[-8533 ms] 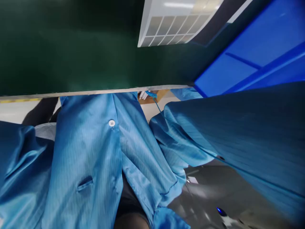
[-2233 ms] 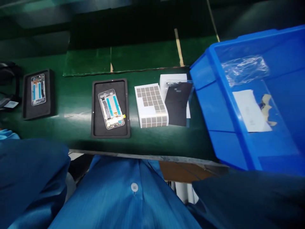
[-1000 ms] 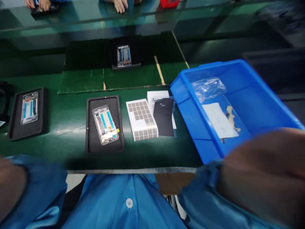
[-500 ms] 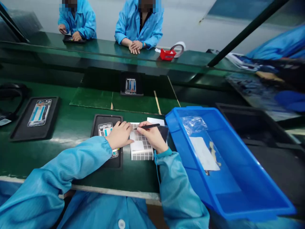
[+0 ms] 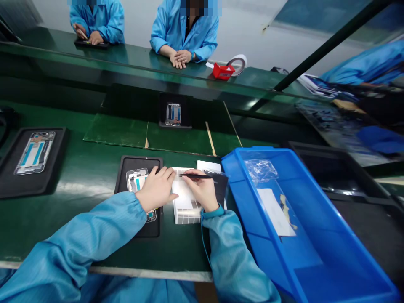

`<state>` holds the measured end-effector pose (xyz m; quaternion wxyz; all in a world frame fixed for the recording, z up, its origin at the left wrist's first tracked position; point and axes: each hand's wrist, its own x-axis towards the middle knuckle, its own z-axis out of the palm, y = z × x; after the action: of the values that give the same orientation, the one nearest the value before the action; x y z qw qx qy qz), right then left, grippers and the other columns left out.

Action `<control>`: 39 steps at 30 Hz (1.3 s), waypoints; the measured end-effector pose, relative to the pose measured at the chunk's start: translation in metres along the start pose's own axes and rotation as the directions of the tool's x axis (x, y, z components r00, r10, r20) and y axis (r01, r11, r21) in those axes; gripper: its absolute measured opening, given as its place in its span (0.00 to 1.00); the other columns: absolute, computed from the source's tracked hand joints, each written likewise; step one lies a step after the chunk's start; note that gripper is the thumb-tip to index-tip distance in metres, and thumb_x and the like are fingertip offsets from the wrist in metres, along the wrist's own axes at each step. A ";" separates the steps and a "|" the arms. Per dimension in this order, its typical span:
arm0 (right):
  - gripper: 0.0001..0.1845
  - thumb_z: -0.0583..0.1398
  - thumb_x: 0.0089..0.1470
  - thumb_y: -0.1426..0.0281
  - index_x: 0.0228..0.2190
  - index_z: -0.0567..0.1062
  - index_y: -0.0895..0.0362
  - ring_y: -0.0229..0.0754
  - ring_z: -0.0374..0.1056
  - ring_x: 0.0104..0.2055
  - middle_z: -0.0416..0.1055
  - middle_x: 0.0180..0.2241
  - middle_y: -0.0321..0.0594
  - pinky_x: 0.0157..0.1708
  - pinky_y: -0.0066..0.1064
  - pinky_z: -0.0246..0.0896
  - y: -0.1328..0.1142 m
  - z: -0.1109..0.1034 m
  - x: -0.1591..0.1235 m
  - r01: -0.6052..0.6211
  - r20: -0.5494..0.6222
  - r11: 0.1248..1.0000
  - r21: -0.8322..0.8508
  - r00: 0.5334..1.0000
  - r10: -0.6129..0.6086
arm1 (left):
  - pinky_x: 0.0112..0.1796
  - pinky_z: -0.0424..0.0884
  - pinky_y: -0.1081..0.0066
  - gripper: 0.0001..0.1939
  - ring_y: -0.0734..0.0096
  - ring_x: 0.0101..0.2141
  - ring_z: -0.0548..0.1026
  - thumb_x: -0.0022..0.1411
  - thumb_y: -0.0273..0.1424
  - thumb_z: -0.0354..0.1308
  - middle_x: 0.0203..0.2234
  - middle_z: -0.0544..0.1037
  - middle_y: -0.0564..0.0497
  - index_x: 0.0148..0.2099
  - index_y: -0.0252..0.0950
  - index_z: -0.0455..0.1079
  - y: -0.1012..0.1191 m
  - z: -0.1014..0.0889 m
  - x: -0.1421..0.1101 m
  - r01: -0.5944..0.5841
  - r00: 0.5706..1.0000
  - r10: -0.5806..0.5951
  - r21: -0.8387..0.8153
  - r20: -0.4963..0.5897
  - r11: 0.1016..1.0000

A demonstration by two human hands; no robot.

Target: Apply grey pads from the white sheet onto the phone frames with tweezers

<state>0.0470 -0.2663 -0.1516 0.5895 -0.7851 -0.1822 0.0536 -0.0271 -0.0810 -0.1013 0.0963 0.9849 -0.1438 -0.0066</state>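
"What fills the view?"

"Two arms in blue antistatic sleeves (image 5: 94, 235) reach across a workbench. The left hand (image 5: 157, 189) lies open, fingers slightly spread, over a phone frame (image 5: 134, 181), with its fingertips at the edge of a white sheet of grey square pads (image 5: 187, 217). The right hand (image 5: 202, 191) pinches black tweezers (image 5: 195, 176), their tips above that sheet."

"And around them?"

"The green workbench (image 5: 63, 202) spreads wide. A blue plastic crate (image 5: 243, 235) on the right holds a clear plastic bag (image 5: 261, 171) and white paper (image 5: 274, 212). The frame sits in a black tray (image 5: 138, 162). Across the bench, a co-worker (image 5: 184, 29) clasps both hands near a red tape dispenser (image 5: 222, 71)."
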 end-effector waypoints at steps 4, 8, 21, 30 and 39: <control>0.09 0.66 0.54 0.66 0.38 0.78 0.55 0.46 0.75 0.40 0.78 0.39 0.41 0.44 0.39 0.72 0.003 0.000 0.000 0.006 0.010 0.999 -0.050 1.000 -0.005 | 0.56 0.58 0.52 0.36 0.50 0.56 0.65 0.61 0.46 0.61 0.58 0.69 0.39 0.63 0.29 0.62 0.000 0.002 0.000 -0.003 1.000 0.003 -0.002 -0.006 1.000; 0.09 0.67 0.53 0.65 0.37 0.78 0.55 0.46 0.75 0.40 0.78 0.38 0.41 0.44 0.39 0.73 -0.001 0.000 0.000 0.004 -0.007 0.998 -0.061 1.000 -0.004 | 0.56 0.57 0.51 0.34 0.50 0.56 0.64 0.62 0.46 0.60 0.58 0.68 0.39 0.63 0.28 0.62 0.000 0.003 0.001 -0.007 1.000 0.007 -0.002 -0.005 1.000; 0.10 0.67 0.53 0.65 0.36 0.78 0.56 0.46 0.75 0.40 0.77 0.37 0.42 0.44 0.39 0.73 -0.003 0.001 -0.001 -0.015 -0.022 0.998 -0.055 1.000 0.014 | 0.56 0.57 0.50 0.34 0.49 0.57 0.64 0.63 0.46 0.59 0.58 0.68 0.38 0.62 0.28 0.62 0.000 0.004 0.002 -0.005 1.000 0.005 -0.004 0.005 1.000; 0.10 0.66 0.53 0.63 0.36 0.78 0.56 0.46 0.74 0.38 0.77 0.37 0.43 0.43 0.41 0.72 -0.005 0.002 0.000 0.001 -0.012 0.996 -0.086 1.000 -0.002 | 0.57 0.57 0.50 0.32 0.48 0.57 0.64 0.63 0.45 0.58 0.58 0.68 0.38 0.62 0.31 0.62 -0.001 0.003 0.001 0.002 1.000 -0.001 -0.029 0.015 1.000; 0.10 0.69 0.48 0.65 0.32 0.79 0.56 0.47 0.75 0.37 0.78 0.34 0.42 0.41 0.40 0.72 -0.011 -0.002 0.000 -0.034 -0.100 0.999 0.018 0.994 0.036 | 0.55 0.57 0.51 0.32 0.48 0.57 0.65 0.62 0.46 0.59 0.58 0.68 0.38 0.60 0.31 0.64 -0.001 0.003 0.002 0.000 1.000 0.000 -0.033 0.001 0.999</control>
<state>0.0448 -0.2653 -0.1408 0.6032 -0.7851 -0.1381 0.0261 -0.0253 -0.0810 -0.1047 0.1122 0.9832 -0.1437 -0.0096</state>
